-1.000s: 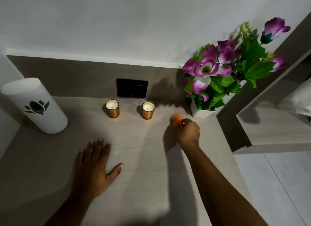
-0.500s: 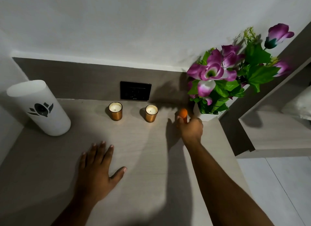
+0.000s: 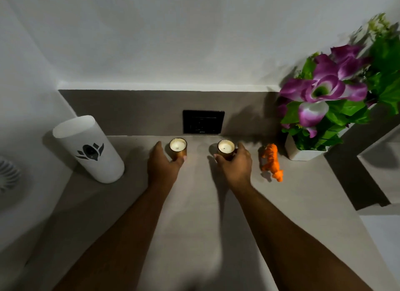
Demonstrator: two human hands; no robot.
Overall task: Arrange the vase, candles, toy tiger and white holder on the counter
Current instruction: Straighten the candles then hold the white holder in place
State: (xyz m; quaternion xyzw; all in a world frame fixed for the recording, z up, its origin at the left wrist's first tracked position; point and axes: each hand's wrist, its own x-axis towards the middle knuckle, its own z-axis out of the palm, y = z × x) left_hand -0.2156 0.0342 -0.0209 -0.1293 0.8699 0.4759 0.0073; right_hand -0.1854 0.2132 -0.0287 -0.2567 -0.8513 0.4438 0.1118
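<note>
Tiger (image 3: 271, 161) released, now standing free beside vase (image 3: 303, 148). I've moved both hands to the candles: left hand (image 3: 163, 164) curled on left candle (image 3: 178, 147), right hand (image 3: 237, 164) on right candle (image 3: 226, 149). Candle step; next slide both evenly on worktop (image 3: 194, 215).
</note>
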